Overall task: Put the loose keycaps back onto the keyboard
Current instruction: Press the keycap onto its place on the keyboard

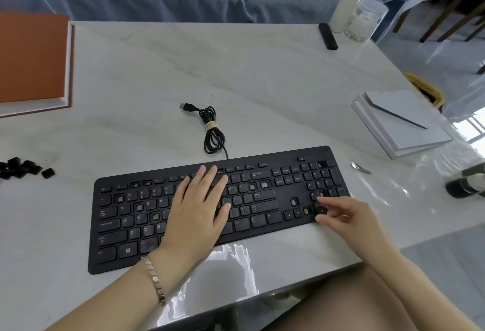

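L hand (199, 207) lies flat on the mid keys of the black keyboard (118, 215), fingers straight, holding nothing. R hand (343, 212) pinches one black keycap (320, 209) btwn thumb & fingertips at the keyboard's lower right, by the arrow keys & numpad corner; can't tell if it's seated. Several key sockets show bare. Pile of loose keycaps (21, 168) sits at the far left of the table (236, 81), well apart from the keyboard
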Motion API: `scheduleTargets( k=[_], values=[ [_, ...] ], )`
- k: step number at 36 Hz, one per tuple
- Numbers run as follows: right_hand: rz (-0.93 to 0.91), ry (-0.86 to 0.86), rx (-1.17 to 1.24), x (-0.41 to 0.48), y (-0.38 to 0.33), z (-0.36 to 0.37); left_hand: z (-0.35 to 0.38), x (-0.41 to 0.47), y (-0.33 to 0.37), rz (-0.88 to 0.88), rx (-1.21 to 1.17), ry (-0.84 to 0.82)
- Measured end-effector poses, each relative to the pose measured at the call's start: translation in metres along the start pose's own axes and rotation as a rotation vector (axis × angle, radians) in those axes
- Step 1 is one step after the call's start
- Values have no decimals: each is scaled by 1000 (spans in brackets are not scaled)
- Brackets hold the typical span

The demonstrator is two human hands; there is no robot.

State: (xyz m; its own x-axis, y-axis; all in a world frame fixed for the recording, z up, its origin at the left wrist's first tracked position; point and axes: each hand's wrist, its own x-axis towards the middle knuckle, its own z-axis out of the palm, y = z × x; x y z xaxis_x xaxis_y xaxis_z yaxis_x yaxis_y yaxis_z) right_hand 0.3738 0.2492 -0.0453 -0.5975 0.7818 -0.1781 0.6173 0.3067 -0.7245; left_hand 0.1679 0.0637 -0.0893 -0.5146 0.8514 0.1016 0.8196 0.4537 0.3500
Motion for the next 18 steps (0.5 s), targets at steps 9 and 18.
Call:
scheduleTargets(
  k=[9,18],
  values=[
    [-206,-66,-129,16,8,0,1,-1,0,18,37,38],
    [-158,-214,-136,30,2,2,3,0,-1,22,44,51]
  ],
)
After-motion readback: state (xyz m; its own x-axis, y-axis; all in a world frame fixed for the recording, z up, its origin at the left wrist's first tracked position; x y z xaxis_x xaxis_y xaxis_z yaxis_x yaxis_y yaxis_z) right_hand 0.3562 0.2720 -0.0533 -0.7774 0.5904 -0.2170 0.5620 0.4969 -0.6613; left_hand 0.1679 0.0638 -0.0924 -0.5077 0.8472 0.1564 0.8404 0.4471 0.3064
